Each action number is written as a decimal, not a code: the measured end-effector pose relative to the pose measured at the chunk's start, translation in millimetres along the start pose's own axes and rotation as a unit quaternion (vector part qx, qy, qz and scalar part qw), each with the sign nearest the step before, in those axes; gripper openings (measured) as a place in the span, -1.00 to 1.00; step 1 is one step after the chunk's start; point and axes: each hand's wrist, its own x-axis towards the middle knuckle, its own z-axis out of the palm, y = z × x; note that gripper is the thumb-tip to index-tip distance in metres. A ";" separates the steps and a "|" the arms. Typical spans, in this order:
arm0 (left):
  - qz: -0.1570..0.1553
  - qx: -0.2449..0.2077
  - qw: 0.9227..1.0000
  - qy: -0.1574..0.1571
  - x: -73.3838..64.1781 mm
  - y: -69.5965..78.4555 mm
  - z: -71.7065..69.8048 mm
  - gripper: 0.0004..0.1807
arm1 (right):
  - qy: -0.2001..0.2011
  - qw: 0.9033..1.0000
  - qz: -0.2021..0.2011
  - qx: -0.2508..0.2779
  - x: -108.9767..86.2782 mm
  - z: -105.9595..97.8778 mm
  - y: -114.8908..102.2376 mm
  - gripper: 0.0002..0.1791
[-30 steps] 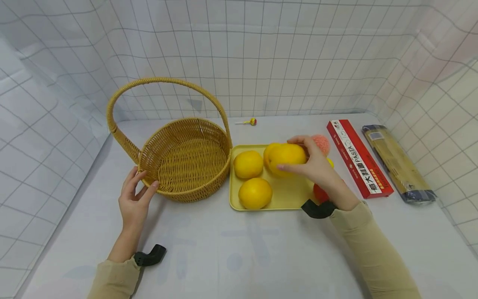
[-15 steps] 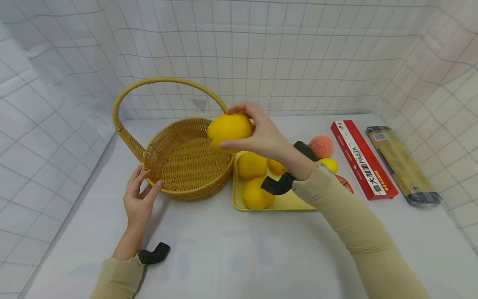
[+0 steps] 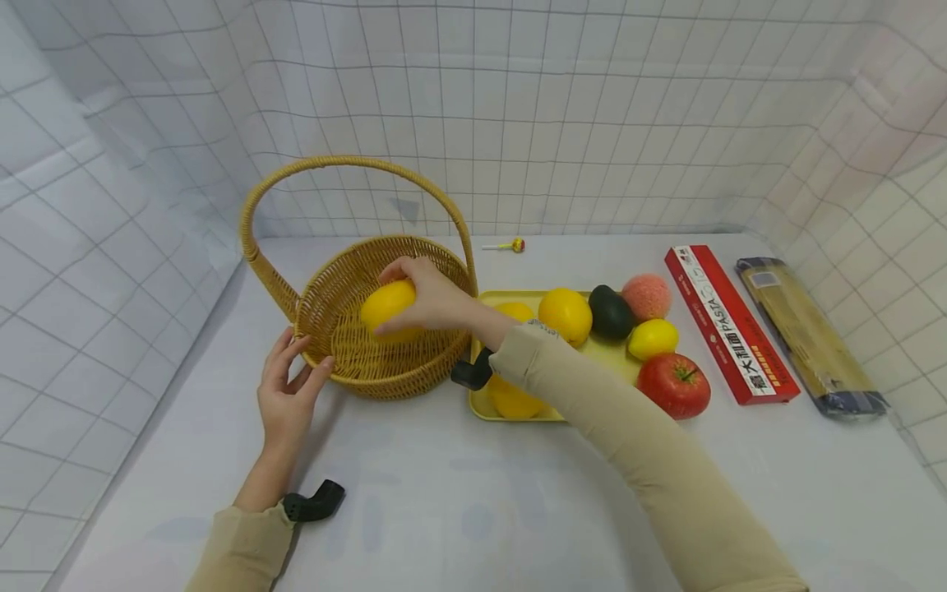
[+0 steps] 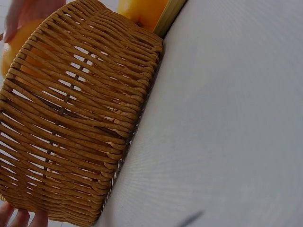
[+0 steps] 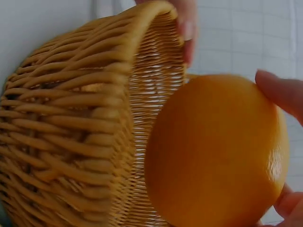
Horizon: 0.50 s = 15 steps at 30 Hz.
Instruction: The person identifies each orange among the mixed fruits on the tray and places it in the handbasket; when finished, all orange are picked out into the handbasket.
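Note:
A round wicker basket [image 3: 407, 381] with a tall arched handle stands left of the middle in the head view. My left hand [image 3: 287, 403] pinches its near left rim between thumb and fingers; a few fingertips show at the lower left of the left wrist view. Inside the basket's opening, my right hand [image 3: 432, 298] holds a yellow orange [image 3: 390, 310], thumb on the near side and fingers on the far side. The right wrist view shows this orange [image 5: 215, 151] large beside the weave. Whether it touches the basket floor, I cannot tell.
Right of the basket, a yellow tray [image 3: 479, 407] bears more oranges [image 3: 565, 313], an avocado [image 3: 611, 312], a lemon [image 3: 653, 339] and a red apple [image 3: 674, 385], near a pink ball [image 3: 647, 297]. Beyond lie a red pasta box [image 3: 728, 325], a noodle packet [image 3: 810, 333] and a lollipop [image 3: 510, 245].
My right hand has lifted the orange from the tray, carried it left and lowered it into the basket's opening. The left hand keeps its hold on the rim.

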 end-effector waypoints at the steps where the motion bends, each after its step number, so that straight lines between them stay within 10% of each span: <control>1: 0.001 0.001 1.000 -0.001 -0.3 0.2 0.1 -0.54 | -0.009 1.000 0.007 -0.002 1.9 2.9 3.0 -0.25; 15: 0.011 0.014 1.000 -0.008 0.1 -2.6 -1.0 -0.56 | -0.090 0.995 0.010 -0.044 12.5 19.5 24.6 -0.41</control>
